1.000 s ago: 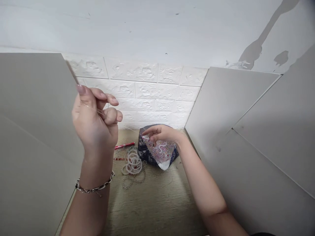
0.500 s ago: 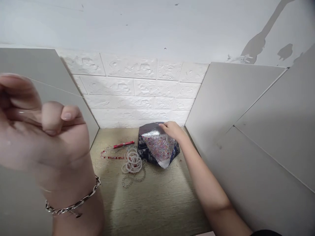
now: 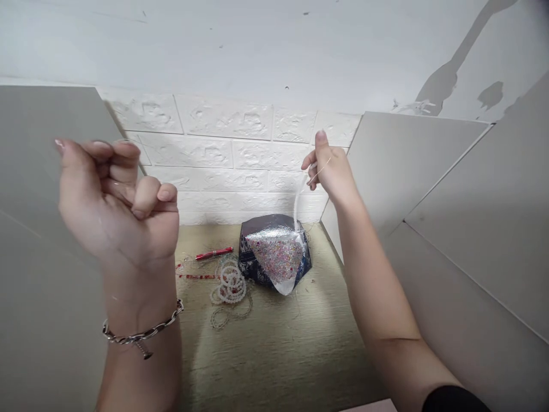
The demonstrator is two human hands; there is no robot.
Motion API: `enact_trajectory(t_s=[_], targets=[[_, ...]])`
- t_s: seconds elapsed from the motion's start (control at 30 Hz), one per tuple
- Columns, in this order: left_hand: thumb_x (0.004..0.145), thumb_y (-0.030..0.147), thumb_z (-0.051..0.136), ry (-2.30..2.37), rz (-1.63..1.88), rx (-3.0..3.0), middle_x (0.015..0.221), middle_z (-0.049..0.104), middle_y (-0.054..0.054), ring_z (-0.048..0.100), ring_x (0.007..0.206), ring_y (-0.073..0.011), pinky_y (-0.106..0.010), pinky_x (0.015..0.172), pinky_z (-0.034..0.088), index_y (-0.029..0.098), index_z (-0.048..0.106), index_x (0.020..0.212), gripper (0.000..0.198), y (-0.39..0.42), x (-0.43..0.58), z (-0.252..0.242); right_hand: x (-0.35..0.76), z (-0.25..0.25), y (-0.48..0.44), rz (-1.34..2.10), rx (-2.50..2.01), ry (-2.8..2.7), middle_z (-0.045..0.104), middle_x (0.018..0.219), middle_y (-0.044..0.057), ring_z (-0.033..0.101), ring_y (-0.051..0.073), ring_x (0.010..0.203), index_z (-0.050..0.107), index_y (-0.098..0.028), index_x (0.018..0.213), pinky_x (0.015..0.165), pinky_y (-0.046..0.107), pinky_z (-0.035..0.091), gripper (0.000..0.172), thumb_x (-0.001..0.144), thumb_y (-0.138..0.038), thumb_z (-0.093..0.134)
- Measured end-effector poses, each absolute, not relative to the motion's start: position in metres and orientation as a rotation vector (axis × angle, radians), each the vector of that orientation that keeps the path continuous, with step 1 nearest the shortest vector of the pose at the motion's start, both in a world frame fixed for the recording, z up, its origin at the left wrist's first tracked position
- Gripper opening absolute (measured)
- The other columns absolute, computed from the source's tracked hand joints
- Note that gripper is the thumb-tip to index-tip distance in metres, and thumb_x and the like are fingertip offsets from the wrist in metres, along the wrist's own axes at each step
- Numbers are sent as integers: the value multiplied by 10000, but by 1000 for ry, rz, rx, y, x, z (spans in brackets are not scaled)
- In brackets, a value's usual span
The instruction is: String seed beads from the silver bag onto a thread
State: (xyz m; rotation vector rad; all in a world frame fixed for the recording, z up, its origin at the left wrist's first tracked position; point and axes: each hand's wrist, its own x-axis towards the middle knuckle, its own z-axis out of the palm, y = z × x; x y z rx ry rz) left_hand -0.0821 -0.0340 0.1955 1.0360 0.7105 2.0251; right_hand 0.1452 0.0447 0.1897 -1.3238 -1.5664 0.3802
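My left hand [image 3: 122,200] is raised at the left, palm toward me, with curled fingers closed on a thin clear thread [image 3: 128,141] that is hard to make out. Over the bag, my right hand [image 3: 330,171] is closed on thread too, its thumb pointing up. A fine line of thread crosses its palm side. From its fingers a blurred white strand [image 3: 297,203] curves down to the bag; whether it is beads I cannot tell. Below lies a dark blue patterned bag [image 3: 249,269] holding a clear plastic bag of small pink and multicoloured beads [image 3: 277,257].
Left of the bag lie coiled white bead strings [image 3: 232,283], a greyish bead string [image 3: 219,318], a red bead string [image 3: 195,277] and a red pen [image 3: 214,253]. Grey panels [image 3: 407,166] flank the wooden tabletop [image 3: 266,355], with a white brick-patterned wall [image 3: 206,151] behind.
My right hand has lifted from the bag's top edge, and the white strand now hangs below it. My left hand has moved right and away from the camera, still curled.
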Motion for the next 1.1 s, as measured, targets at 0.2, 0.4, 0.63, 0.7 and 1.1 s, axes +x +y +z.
enact_trajectory(t_s=[0.2, 0.4, 0.63, 0.7, 1.1], targets=[[900, 308, 303, 447, 1981, 989, 558, 543, 83, 132, 299, -28, -231, 345, 239, 194, 496, 646, 339, -23, -80, 190, 135, 197, 37, 188, -1403, -1875, 574, 718, 72, 570, 181, 824, 618, -124, 772, 810, 317, 376, 636, 809, -632, 238], [814, 349, 489, 712, 1726, 1276, 611, 540, 35, 190, 314, 7, -196, 351, 323, 164, 638, 737, 249, 0, -69, 175, 126, 180, 44, 220, -1394, -2025, 603, 853, 106, 556, 193, 880, 602, -125, 811, 819, 315, 367, 598, 857, -561, 194], [798, 283, 479, 922, 1172, 1457, 601, 543, 19, 303, 345, -19, -184, 355, 300, 161, 605, 779, 176, 16, -27, 144, 126, 168, 52, 222, -1451, -2088, 612, 894, 107, 542, 209, 875, 567, -156, 784, 789, 326, 383, 506, 874, -499, 206], [824, 254, 418, 898, 1077, 1424, 469, 383, 66, 272, 338, -29, -173, 355, 275, 158, 563, 756, 186, 20, -17, 135, 123, 161, 55, 241, -1493, -2113, 612, 881, 105, 542, 209, 861, 566, -159, 780, 792, 345, 384, 490, 881, -473, 204], [698, 273, 479, 1049, 837, 1991, 440, 362, 67, 281, 413, -47, -189, 408, 227, 128, 627, 678, 208, 34, -13, 118, 112, 140, 47, 491, -1440, -2086, 593, 1029, 86, 515, 177, 972, 585, -160, 919, 914, 375, 349, 450, 890, -455, 246]])
